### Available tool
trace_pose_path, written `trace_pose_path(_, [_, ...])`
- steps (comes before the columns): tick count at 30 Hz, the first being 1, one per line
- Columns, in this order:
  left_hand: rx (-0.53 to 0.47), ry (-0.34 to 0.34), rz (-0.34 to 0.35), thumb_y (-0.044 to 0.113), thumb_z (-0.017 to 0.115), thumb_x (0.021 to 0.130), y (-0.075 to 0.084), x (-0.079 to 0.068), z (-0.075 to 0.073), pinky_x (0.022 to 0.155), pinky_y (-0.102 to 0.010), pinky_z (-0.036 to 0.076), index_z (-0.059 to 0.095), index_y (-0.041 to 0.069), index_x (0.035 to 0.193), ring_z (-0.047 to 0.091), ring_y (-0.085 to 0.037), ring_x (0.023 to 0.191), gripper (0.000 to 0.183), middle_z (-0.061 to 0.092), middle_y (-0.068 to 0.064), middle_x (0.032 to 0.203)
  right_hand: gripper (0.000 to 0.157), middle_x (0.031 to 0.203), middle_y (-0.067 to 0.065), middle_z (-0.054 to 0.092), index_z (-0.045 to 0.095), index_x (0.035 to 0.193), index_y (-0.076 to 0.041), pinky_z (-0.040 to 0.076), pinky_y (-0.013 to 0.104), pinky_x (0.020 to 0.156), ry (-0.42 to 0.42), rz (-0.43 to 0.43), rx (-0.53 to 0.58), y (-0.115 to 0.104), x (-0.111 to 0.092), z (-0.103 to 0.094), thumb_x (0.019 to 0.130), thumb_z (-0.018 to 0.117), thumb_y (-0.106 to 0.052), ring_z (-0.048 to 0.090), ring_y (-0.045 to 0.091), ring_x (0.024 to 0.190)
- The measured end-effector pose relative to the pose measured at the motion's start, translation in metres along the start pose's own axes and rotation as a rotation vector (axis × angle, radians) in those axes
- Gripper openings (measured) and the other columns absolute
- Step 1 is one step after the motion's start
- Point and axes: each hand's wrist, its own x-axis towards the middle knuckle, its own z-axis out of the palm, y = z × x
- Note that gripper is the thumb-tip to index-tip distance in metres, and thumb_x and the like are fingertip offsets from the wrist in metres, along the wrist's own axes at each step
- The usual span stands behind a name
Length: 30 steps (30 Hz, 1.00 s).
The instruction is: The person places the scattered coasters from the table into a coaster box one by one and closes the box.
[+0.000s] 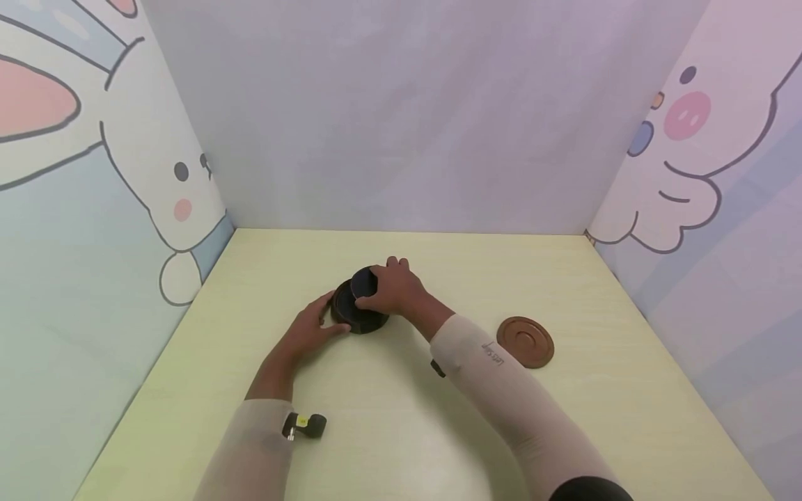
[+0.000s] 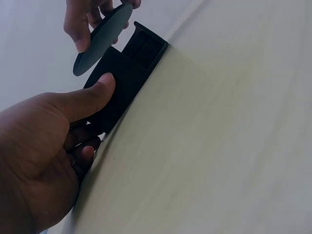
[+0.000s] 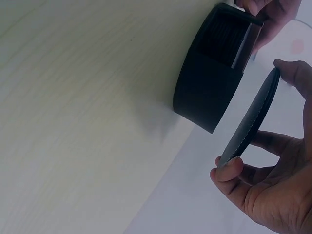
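A black round coaster holder (image 1: 360, 321) stands on the table left of centre. Its curved side has a cut-out, and dark ridged layers show inside in the left wrist view. My left hand (image 1: 308, 330) grips the holder from the left, with the thumb on its near side. Over the holder, my right hand (image 1: 396, 289) pinches a thin black round coaster (image 3: 251, 119) by its edges. This coaster is tilted and apart from the holder, and its stitched rim shows in the right wrist view. A brown round disc (image 1: 525, 342) with ring grooves lies to the right.
The pale wood-look table (image 1: 388, 431) meets a plain grey-white wall (image 1: 401, 139) at the back. Side panels with cartoon animals (image 1: 144, 167) rise at left and right. My right forearm passes close to the brown disc.
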Motion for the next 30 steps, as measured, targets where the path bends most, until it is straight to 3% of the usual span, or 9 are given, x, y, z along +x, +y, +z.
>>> trace_pose_path(10, [-0.023,-0.001,0.024,0.053,0.072,0.085,-0.001,0.0,0.001,0.114,-0.053,0.043,0.026,0.021,0.158,0.033,-0.033,0.149,0.091,0.031,-0.008,0.163,0.076,0.124,0.008,0.051,0.054,0.141,-0.026,0.058,0.04,0.078,0.001,-0.042,-0.02,-0.015,-0.003,0.004,0.079,0.064,-0.068,0.044,0.025,0.112])
trace_pose_path(20, [-0.02,0.004,0.03,0.057,0.072,0.084,0.0,0.0,0.0,0.115,-0.054,0.041,0.027,0.022,0.157,0.034,-0.034,0.148,0.092,0.033,-0.008,0.162,0.074,0.124,0.009,0.052,0.056,0.139,-0.024,0.057,0.038,0.076,-0.02,-0.057,-0.043,-0.024,-0.006,0.007,0.08,0.063,-0.068,0.045,0.025,0.112])
trace_pose_path(30, [-0.004,0.007,0.014,0.061,0.07,0.083,0.002,-0.001,0.0,0.116,-0.054,0.04,0.027,0.022,0.157,0.036,-0.034,0.147,0.094,0.033,-0.009,0.162,0.073,0.125,0.009,0.053,0.058,0.136,-0.024,0.058,0.04,0.074,0.009,-0.072,-0.085,-0.026,-0.006,0.013,0.079,0.062,-0.07,0.046,0.025,0.112])
